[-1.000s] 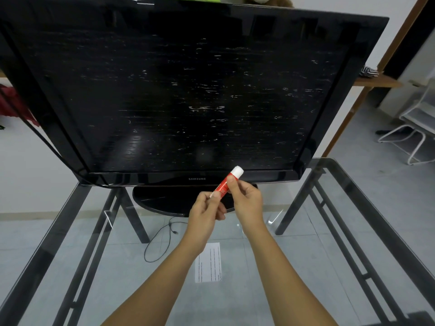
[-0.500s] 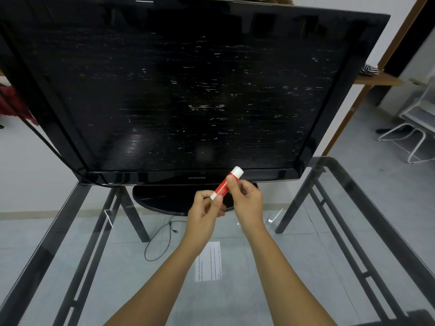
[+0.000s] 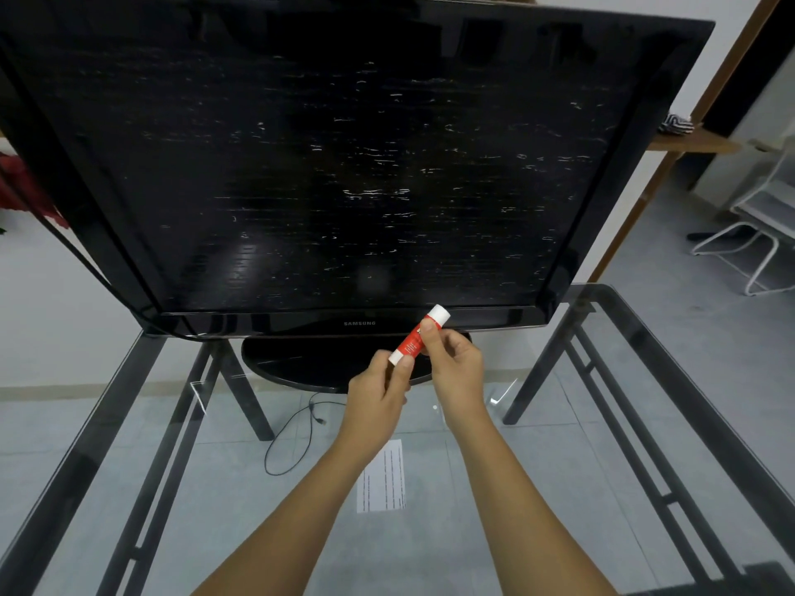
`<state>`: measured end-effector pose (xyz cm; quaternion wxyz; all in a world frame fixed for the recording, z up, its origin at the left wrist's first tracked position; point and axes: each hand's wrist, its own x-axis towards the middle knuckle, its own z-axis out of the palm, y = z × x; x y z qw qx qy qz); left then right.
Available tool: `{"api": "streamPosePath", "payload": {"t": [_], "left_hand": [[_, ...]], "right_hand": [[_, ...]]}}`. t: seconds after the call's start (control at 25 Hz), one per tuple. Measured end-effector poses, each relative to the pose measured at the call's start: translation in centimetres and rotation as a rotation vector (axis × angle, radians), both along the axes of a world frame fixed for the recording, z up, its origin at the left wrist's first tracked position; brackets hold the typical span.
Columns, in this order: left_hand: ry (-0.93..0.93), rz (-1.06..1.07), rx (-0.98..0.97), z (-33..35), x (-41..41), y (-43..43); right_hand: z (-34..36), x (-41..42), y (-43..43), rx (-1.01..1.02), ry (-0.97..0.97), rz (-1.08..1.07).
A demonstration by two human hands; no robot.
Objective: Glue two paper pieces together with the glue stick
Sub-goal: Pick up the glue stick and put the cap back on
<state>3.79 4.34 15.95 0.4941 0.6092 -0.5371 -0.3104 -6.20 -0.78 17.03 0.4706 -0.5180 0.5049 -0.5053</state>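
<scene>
A red glue stick (image 3: 414, 341) with white ends is held tilted above the glass table, its upper white cap toward the television. My left hand (image 3: 376, 395) pinches its lower white end. My right hand (image 3: 454, 374) grips the red barrel just below the cap. A white paper piece (image 3: 382, 477) with printed lines lies flat on the glass between my forearms. I see only this one paper piece.
A large black television (image 3: 327, 165) on an oval stand (image 3: 301, 365) fills the far half of the glass table (image 3: 645, 423). A thin cable (image 3: 292, 440) loops on the floor below the glass. A white chair (image 3: 757, 234) and a wooden shelf (image 3: 692, 141) stand at right.
Both hands keep the same hold on the glue stick and have barely shifted. The paper has not moved.
</scene>
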Motion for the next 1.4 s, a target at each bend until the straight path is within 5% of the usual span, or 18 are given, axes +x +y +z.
{"api": "streamPosePath", "payload": {"t": [0.16, 0.4, 0.6, 0.72, 0.88, 1.16, 1.28, 1.4], "left_hand": [[-0.039, -0.063, 0.018, -0.2, 0.2, 0.0], [-0.263, 0.065, -0.221, -0.8, 0.3, -0.1], [-0.271, 0.136, -0.158, -2.0, 0.7, 0.0], [-0.242, 0.15, -0.109, -2.6, 1.3, 0.4], [-0.292, 0.15, -0.098, -3.3, 1.9, 0.9], [-0.33, 0.171, -0.063, -4.1, 2.7, 1.5], [-0.333, 0.156, -0.07, -4.4, 2.5, 1.3], [-0.326, 0.157, -0.092, -4.6, 2.2, 1.1]], "right_hand": [[-0.1, -0.2, 0.0, 0.016, 0.025, 0.013], [-1.3, -0.6, -0.2, 0.045, 0.032, 0.036], [-3.8, -2.0, -1.3, 0.082, 0.115, 0.094], [-7.9, -4.1, -2.6, 0.082, 0.424, -0.013], [-13.7, -5.8, -2.6, 0.14, 0.927, 0.244], [-16.8, -6.0, -2.4, 0.082, 1.169, 0.299], [-15.6, -6.0, -2.9, 0.078, 1.017, 0.266], [-11.7, -4.9, -3.6, 0.104, 0.499, 0.098]]}}
